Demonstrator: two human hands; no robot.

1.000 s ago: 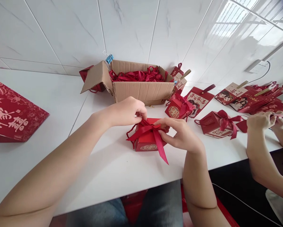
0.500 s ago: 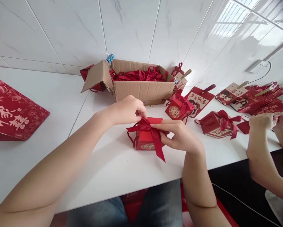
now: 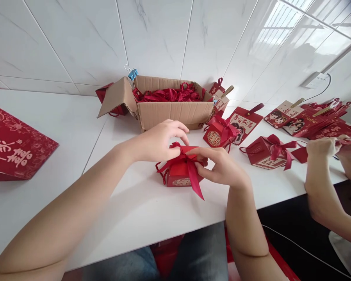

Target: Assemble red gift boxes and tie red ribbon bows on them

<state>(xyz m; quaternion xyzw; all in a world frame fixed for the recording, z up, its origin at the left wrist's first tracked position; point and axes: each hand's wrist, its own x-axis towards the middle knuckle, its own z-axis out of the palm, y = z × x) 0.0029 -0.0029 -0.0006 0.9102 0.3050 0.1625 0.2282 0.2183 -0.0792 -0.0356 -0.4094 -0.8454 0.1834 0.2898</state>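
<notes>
Red ribbon (image 3: 195, 178) goes over the top of a small box (image 3: 175, 171), which sits on the white table (image 3: 128, 222) right in front of the person, near a brown carton (image 3: 172, 114) with more red strips (image 3: 169, 95) in it. I see the left hand (image 3: 159, 141) with its fingers spread apart, the thumb down by the ribbon, while the right hand (image 3: 222, 166) has one finger on the ribbon's middle and its thumb bent close by, but I cannot tell if they pinch it.
</notes>
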